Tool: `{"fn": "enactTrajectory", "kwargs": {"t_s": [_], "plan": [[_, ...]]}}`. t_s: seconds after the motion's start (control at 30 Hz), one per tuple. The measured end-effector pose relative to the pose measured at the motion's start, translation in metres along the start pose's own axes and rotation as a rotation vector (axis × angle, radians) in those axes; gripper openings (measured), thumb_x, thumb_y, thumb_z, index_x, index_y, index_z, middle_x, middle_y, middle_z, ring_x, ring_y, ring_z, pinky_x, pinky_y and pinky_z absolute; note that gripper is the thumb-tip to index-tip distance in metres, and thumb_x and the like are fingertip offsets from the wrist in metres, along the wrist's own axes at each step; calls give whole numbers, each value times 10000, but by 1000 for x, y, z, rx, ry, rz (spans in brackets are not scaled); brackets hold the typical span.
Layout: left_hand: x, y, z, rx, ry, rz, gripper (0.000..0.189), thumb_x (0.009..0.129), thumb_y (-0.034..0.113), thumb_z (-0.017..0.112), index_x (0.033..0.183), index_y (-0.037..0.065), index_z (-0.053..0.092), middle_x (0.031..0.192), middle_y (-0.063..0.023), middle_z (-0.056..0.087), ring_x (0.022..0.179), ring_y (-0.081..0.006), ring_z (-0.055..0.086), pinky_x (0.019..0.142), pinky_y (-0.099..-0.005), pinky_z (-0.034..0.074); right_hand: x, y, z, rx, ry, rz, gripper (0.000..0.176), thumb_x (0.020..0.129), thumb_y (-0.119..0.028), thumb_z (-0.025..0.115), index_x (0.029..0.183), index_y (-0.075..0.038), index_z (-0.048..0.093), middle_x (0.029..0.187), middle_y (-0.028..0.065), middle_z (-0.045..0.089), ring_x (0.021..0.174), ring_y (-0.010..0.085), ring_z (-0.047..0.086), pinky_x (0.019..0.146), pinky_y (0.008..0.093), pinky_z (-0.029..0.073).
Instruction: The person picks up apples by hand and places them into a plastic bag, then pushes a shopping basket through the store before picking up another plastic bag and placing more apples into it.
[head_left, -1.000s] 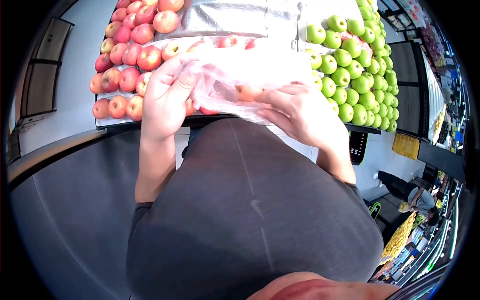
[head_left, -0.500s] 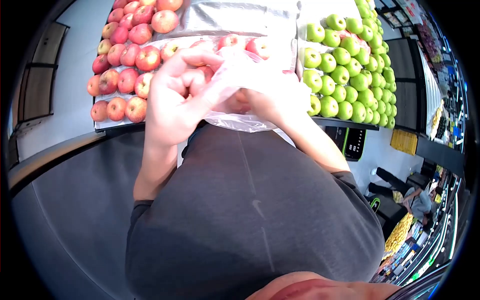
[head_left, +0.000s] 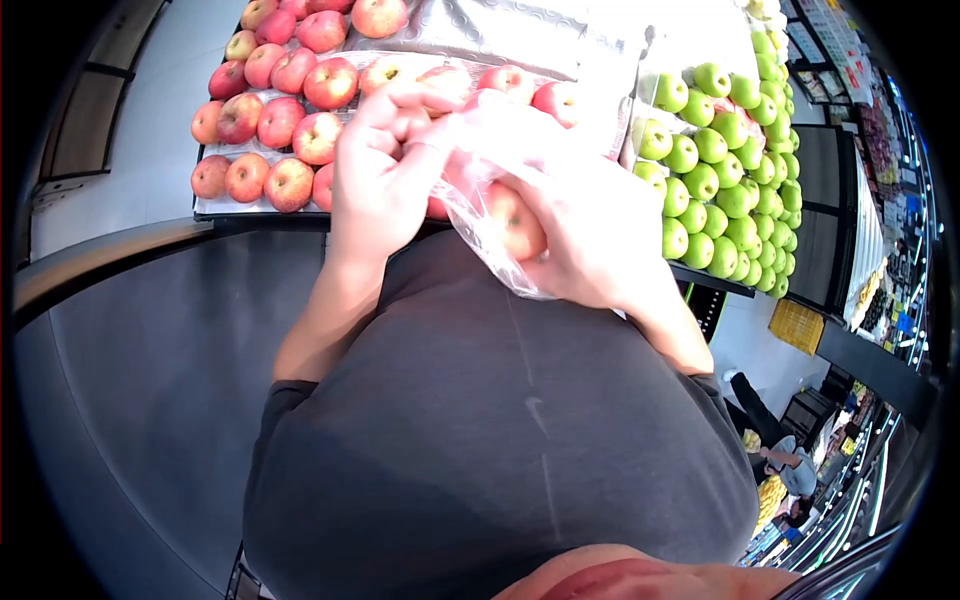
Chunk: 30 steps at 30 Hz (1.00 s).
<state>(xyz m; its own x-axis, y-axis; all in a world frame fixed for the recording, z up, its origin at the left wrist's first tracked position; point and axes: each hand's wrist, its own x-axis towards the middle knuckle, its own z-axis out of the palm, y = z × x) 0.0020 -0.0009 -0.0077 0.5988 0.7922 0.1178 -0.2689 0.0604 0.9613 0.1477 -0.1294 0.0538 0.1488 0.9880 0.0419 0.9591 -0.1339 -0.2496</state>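
A clear plastic bag [head_left: 490,240] hangs between my two hands, over the front edge of the fruit stand. Inside it a red-yellow apple [head_left: 516,224] shows through the film. My left hand [head_left: 385,165] has its fingers curled and pinches the bag at its upper left. On the bag's right side, my right hand [head_left: 590,220] is wrapped round the plastic and the apple. Strong glare washes out the top of the bag and part of my right hand.
Red apples [head_left: 289,184] lie in rows on the left of the stand, green apples [head_left: 702,181] on the right. A silver liner [head_left: 480,28] lies behind. A yellow basket [head_left: 797,326] and another person [head_left: 795,468] are at the right.
My right hand has moved down and now grips the bag round an apple, which shows more clearly. The bag has tilted to the lower right. The stand has shifted in view.
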Motion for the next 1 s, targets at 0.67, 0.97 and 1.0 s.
{"fn": "enactTrajectory", "kwargs": {"t_s": [0.67, 0.97, 1.0], "plan": [[3, 4, -11, -58, -260, -29, 215, 884, -28, 568, 1094, -64, 594, 913, -68, 679, 820, -67, 616, 725, -199, 469, -60, 113, 25, 2556, 324, 2, 621, 926, -469, 575, 1203, 71, 445, 701, 17, 508, 545, 98, 466, 515, 223, 374], [17, -7, -27, -203, 193, -136, 230, 990, 122, 461, 1062, -64, 575, 944, -107, 645, 850, -150, 629, 793, -259, 504, -73, 134, 45, 2457, 433, 142, 761, 917, -637, 400, 1168, 68, 538, 624, 4, 345, 541, 114, 283, 514, 258, 247], [15, -5, -25, -195, 145, -136, 245, 991, 131, 457, 1082, -68, 568, 1004, -125, 647, 921, -170, 637, 841, -285, 507, -74, 138, 50, 2496, 408, 178, 813, 905, -690, 381, 1153, 67, 541, 618, 2, 338, 536, 115, 272, 512, 258, 245]]}}
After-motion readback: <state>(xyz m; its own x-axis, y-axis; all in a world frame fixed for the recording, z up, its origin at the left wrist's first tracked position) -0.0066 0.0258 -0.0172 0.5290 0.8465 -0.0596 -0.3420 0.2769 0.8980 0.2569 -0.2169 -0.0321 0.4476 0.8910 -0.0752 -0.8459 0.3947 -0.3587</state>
